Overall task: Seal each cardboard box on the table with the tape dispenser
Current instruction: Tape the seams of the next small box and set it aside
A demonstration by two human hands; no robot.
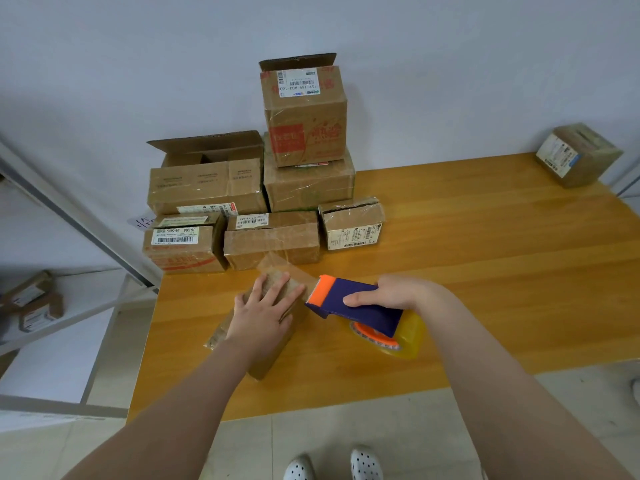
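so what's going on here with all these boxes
A person is taping a small brown cardboard box on the orange wooden table. The left hand presses flat on its top, while the right hand grips a purple and orange tape dispenser at the box's right edge, with a strip of clear tape stretched over the box's far end. More cardboard boxes are stacked behind by the wall; two have flaps up.

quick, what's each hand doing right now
Left hand: open, fingers flat, pressing on the small cardboard box.
Right hand: closed around the tape dispenser, holding it beside the box.
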